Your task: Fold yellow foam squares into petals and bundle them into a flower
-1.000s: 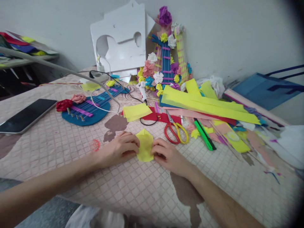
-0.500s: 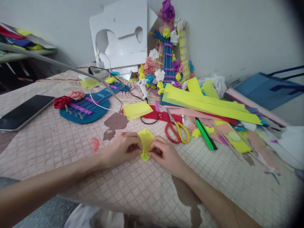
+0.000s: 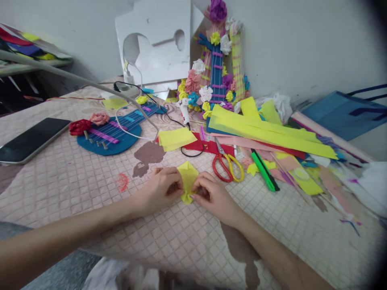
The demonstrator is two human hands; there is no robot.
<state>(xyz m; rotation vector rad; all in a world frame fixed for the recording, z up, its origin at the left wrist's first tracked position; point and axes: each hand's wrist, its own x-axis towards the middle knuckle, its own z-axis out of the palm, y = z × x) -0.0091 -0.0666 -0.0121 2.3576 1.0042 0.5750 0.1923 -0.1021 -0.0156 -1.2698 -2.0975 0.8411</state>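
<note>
Between my hands is a small piece of yellow crepe paper (image 3: 188,177), gathered and pinched near its lower end. My left hand (image 3: 163,186) grips its left edge with thumb and fingers together. On the opposite edge, my right hand (image 3: 213,197) pinches the paper the same way. The paper's upper part fans out flat with a pointed fold at the top. Beyond the hands lie a folded yellow paper sheet (image 3: 177,139) and scissors (image 3: 227,163) with red and yellow handles. A green utility knife (image 3: 265,171) rests to the right.
A blue toy guitar (image 3: 121,131) with paper roses lies at the left, near a phone (image 3: 33,139). A glue gun (image 3: 184,112) stands behind. Yellow paper strips (image 3: 269,129) and scraps cover the right side. Flower-decorated guitars (image 3: 217,76) lean on the wall. A cable (image 3: 90,85) crosses the left.
The whole view has shifted slightly, so things sit a little further right. Both hands keep their pinch on the yellow paper, with hardly any change in their pose.
</note>
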